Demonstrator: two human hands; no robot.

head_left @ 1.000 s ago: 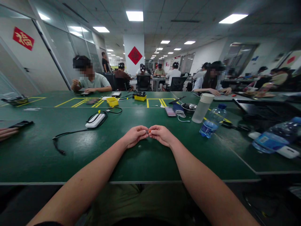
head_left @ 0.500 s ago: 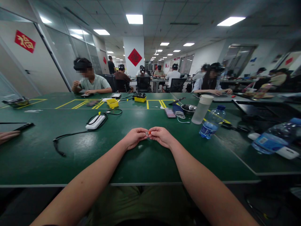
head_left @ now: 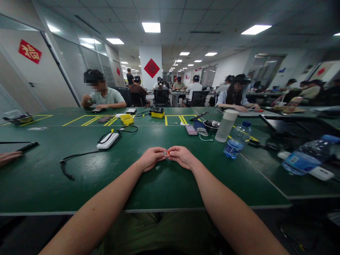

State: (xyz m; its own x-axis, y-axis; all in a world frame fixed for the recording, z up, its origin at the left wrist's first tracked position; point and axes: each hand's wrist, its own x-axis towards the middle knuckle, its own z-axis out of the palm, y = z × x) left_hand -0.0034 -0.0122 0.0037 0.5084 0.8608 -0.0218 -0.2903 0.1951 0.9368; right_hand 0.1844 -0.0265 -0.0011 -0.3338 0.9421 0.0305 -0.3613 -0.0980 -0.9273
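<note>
My left hand (head_left: pixel 153 158) and my right hand (head_left: pixel 181 157) meet fingertip to fingertip just above the green table (head_left: pixel 164 194). Between the thumb and finger of the left is a small silver-looking piece (head_left: pixel 165 153). My right hand pinches a small orange piece (head_left: pixel 168 153) right beside it. Fingers cover most of both, so I cannot tell their kind or whether they are joined.
To the left lies a white power bank (head_left: pixel 107 141) with a black cable. A frosted bottle (head_left: pixel 225 125) and a water bottle (head_left: pixel 237 141) stand at the right. Further back are yellow bins (head_left: pixel 127 119) and a metal bowl (head_left: pixel 211 125). Co-workers sit across the table.
Both hands keep their pinch at nearly the same spot. The whole view has tipped slightly, so the scene sits a little lower.
</note>
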